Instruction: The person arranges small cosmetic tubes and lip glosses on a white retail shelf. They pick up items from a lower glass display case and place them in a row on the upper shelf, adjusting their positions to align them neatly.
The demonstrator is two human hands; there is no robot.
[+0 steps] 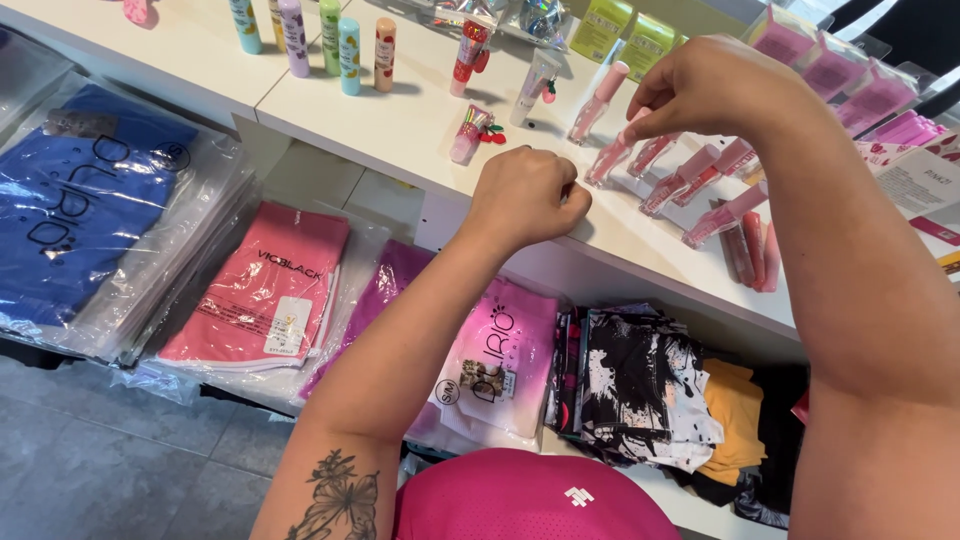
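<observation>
Several slim pink lip-gloss tubes (translucent, capped) under right hand

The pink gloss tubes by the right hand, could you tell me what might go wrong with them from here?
1. The right hand pinches at a pink gloss tube in a tight row; a nudge could roll its neighbours.
2. The tubes near the shelf edge might drop onto the bagged clothes below.
3. The left hand, fisted on the white shelf, could knock the cherry-charm tube.
</observation>
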